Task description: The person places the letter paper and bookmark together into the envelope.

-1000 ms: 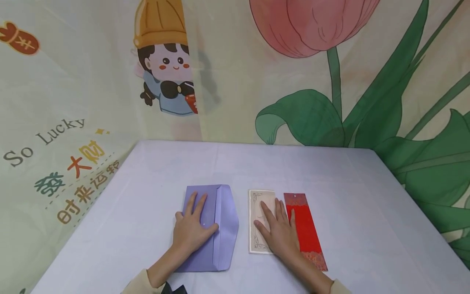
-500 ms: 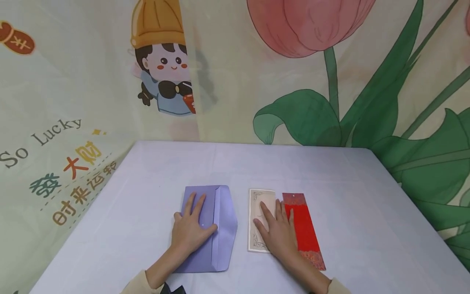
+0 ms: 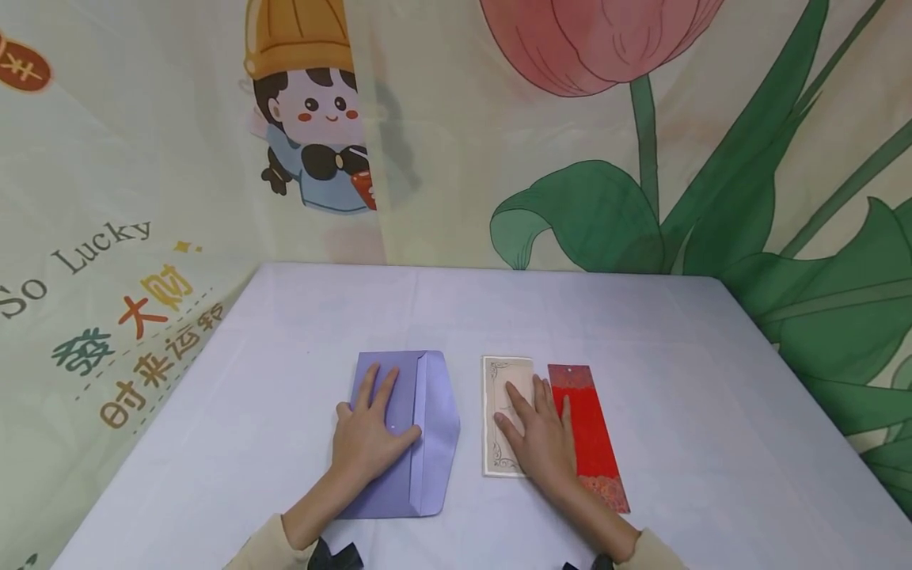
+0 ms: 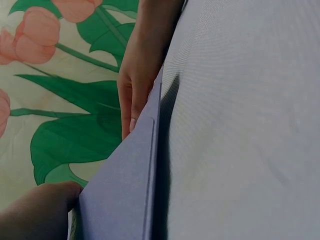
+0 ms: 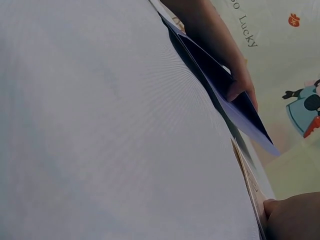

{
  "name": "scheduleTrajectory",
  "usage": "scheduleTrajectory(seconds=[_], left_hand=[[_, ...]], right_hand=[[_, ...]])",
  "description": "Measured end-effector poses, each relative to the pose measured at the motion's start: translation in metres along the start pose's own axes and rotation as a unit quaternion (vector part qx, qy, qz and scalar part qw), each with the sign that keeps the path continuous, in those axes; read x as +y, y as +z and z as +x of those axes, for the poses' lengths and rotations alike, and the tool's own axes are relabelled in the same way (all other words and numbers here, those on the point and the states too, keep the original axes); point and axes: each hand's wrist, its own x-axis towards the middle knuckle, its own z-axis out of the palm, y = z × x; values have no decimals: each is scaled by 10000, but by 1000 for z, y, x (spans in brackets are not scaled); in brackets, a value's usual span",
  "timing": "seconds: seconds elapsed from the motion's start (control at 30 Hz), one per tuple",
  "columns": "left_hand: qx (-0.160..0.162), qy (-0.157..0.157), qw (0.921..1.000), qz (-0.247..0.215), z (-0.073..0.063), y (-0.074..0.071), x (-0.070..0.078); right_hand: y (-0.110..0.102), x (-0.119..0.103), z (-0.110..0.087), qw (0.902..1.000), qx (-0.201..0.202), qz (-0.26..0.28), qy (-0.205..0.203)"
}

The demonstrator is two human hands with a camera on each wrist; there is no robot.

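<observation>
A purple envelope [image 3: 436,443] lies on the table with its flap unfolded to the right. My left hand [image 3: 370,439] rests on it with fingers spread, the thumb near the flap's fold. To the right lies a beige card [image 3: 499,419] with an ornate dark border. My right hand [image 3: 545,439] rests flat on this card, fingers spread, its outer side overlapping a red bookmark-like strip [image 3: 594,427] with patterned ends and a small hole at the top. In the right wrist view the thumb [image 5: 272,207] touches the card's edge. Part of the card is hidden under the right hand.
A white cloth covers the table [image 3: 456,317]. Behind it hangs a printed backdrop [image 3: 442,158] with tulips, a cartoon figure and lettering. Dark straps [image 3: 335,554] show by the sleeves at the bottom edge.
The head view has shifted slightly, so the scene sits a little higher and further left. Both hands stay in place on the envelope and the card.
</observation>
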Motion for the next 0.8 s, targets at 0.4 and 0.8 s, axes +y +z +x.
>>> scheduleTrajectory(seconds=[0.4, 0.8], left_hand=[[93, 145, 9999, -2, -3, 6, -4], [107, 282, 9995, -36, -3, 2, -4]], right_hand=[[2, -1, -3, 9996, -122, 105, 244], [0, -7, -16, 9993, -49, -358, 91]])
